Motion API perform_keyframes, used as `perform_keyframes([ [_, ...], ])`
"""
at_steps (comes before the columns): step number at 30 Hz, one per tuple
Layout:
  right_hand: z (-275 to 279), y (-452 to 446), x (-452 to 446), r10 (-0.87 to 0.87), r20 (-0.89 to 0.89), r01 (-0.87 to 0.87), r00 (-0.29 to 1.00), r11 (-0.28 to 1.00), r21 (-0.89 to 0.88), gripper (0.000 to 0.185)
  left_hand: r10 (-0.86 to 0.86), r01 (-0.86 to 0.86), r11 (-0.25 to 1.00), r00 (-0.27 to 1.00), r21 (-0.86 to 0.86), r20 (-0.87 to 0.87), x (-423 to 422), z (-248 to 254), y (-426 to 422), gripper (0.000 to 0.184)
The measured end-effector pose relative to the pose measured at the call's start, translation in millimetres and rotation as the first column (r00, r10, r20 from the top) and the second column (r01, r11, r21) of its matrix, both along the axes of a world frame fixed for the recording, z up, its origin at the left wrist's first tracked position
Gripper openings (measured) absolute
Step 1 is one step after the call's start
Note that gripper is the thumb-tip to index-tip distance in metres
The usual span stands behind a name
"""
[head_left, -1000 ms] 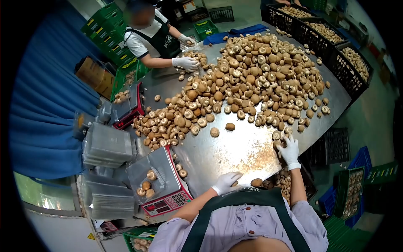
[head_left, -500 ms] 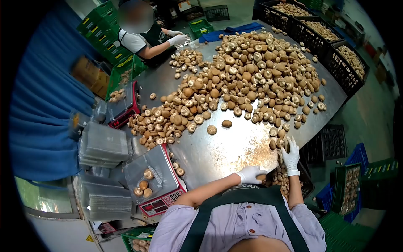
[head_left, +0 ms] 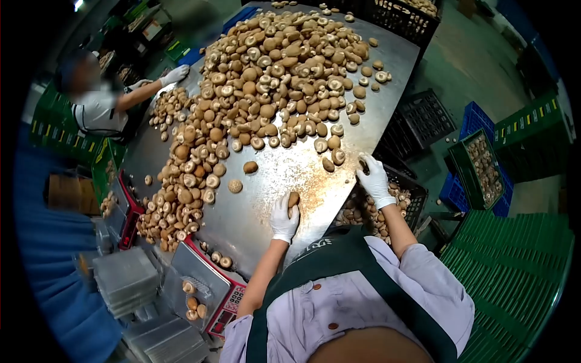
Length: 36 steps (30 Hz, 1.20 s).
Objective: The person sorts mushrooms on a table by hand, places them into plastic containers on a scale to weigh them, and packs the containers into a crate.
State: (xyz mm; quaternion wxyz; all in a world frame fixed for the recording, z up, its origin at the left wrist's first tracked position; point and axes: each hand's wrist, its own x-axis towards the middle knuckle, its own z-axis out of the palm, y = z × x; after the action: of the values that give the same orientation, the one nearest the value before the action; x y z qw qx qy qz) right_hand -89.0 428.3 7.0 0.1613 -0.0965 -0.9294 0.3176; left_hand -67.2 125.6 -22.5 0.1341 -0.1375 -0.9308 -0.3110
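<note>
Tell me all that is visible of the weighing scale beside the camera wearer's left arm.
The scale has a red casing, a broad greyish top that looks smooth, and a keypad and display at its near end; any reading is too small to tell. It stands at an angle by the edge of the metal table. Four mushrooms lie on its top, and others lie beside it. Whether the left sleeve touches it, I cannot tell.

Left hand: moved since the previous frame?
Yes. Judged against the metal table, the left hand has shifted inward from the near edge, away from the black crate.
</note>
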Motion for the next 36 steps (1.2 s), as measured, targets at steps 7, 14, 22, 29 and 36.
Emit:
perform_keyframes([
  [7,24.6,-24.4,-44.2,0.047,0.104,-0.038,0.993,0.996,-0.083,0.051,-0.063,0.064,0.995,0.998,-0.082,0.022,3.0,13.2,4.6,0.058],
  [14,-1.7,-82.5,-86.4,0.155,0.057,-0.165,0.986,0.95,0.266,0.07,-0.119,0.106,0.983,0.99,-0.15,-0.081,4.1,16.3,7.4,0.048],
  [22,0.9,-88.2,-68.8,0.111,0.056,-0.117,0.992,0.985,0.125,0.066,-0.001,-0.005,0.999,0.986,0.039,0.164,-4.8,18.4,21.8,0.04],
  [29,14.1,-69.5,-36.8,0.175,0.006,-0.175,0.985,0.982,0.07,0.062,0.077,-0.123,0.982,0.955,0.145,0.286,-28.5,14.8,48.7,0.039],
  [36,17.6,-63.5,-14.3,0.081,0.182,-0.08,0.98,0.997,-0.01,0.056,-0.062,-0.001,0.985,0.931,0.173,0.36,-35.7,14.5,88.1,0.04],
])
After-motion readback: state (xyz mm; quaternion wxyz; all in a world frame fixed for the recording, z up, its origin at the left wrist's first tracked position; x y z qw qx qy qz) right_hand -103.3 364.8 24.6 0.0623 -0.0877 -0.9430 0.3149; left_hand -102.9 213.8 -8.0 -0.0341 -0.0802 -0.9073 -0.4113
